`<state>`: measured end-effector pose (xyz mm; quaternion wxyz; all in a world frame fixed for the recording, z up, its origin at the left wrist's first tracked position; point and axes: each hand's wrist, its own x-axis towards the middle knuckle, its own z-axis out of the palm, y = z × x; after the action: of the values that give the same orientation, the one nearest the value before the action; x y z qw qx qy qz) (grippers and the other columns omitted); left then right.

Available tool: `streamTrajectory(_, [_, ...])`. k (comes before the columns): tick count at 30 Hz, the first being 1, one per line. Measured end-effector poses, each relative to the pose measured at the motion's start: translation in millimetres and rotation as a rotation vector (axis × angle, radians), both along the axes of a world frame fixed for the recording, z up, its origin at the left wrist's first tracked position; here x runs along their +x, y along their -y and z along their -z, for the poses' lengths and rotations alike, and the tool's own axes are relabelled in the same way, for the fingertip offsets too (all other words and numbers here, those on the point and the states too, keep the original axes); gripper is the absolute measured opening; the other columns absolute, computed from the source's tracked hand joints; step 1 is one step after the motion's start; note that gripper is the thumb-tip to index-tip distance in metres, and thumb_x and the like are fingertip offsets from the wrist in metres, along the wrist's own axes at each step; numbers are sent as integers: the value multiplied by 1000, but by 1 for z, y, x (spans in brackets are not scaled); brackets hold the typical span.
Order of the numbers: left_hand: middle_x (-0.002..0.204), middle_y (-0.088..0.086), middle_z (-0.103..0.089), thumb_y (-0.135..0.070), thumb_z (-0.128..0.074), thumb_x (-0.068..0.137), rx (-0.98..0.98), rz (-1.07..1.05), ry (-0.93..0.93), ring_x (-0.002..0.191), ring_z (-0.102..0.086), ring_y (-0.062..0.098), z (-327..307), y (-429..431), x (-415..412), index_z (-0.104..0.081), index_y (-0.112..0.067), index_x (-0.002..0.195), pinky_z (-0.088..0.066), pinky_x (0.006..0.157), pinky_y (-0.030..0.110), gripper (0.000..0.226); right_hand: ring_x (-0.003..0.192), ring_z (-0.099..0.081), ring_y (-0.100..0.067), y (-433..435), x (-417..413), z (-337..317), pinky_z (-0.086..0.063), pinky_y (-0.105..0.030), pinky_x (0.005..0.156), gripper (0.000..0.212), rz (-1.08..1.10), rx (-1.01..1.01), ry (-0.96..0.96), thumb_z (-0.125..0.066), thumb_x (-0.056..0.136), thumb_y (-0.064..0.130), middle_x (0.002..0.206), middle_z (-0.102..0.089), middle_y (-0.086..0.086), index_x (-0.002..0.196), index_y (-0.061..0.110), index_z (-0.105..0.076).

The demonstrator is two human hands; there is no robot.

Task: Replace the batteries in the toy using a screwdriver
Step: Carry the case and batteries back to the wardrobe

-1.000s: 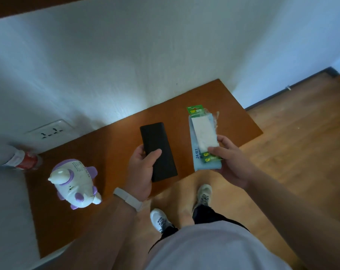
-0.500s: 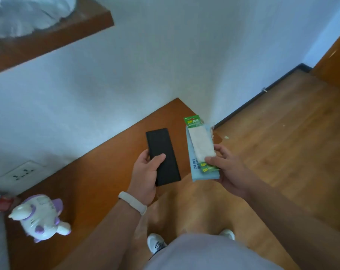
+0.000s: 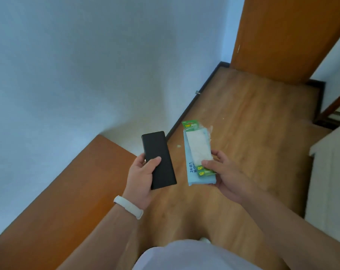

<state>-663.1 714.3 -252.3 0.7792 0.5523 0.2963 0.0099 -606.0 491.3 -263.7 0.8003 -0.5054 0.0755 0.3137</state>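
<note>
Batteries in a green pack (image 3: 202,172) sit in the right hand (image 3: 226,177), up in the air over the wooden floor (image 3: 247,123). The pack lies on a flat light blue packet (image 3: 191,179). A white paper (image 3: 199,151) lies on top of the pack, so only its green ends show. The right grip pinches this whole stack near its low end, with the thumb pressed on top and the fingers curled under it. Just beside it, the left hand (image 3: 141,178) holds a long flat black case (image 3: 159,158). This grip wraps round the low half of the case, with the thumb across its face and the fingers behind. The case and the stack are near each other but do not touch. A white band (image 3: 128,209) goes round the left wrist. Left of the hands is the brown tabletop (image 3: 67,191), set against a white wall (image 3: 87,75). A brown door (image 3: 282,36) stands at the top right. A bit of white shirt (image 3: 184,256) shows at the bottom.
</note>
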Motion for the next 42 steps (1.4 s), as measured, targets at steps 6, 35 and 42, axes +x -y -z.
streamTrajectory(6, [103, 2, -78, -18, -69, 93, 22, 197, 24, 87, -76, 20, -6, 50, 81, -66, -25, 114, -60, 63, 32, 23, 81, -74, -25, 67, 33, -4, -56, -32, 50, 49, 198, 11, -14, -74, 77, 10, 103, -75, -9, 121, 16, -53])
streamTrajectory(35, [111, 7, -76, -22, -72, 86, -126, 901, 60, 98, -74, 27, 3, 191, 536, -69, -22, 115, -60, 73, 39, 30, 83, -71, -30, 176, 331, -15, -50, -31, 50, 65, 845, -203, 10, -81, 68, 25, 111, -70, -17, 126, 15, -53])
streamTrajectory(42, [109, 6, -76, -18, -70, 90, -86, 999, 56, 97, -75, 26, 7, 275, 592, -74, -28, 107, -60, 73, 39, 21, 86, -71, -29, 251, 379, -8, -52, -31, 52, 60, 933, -166, 24, -77, 71, 23, 111, -70, -15, 126, 17, -53])
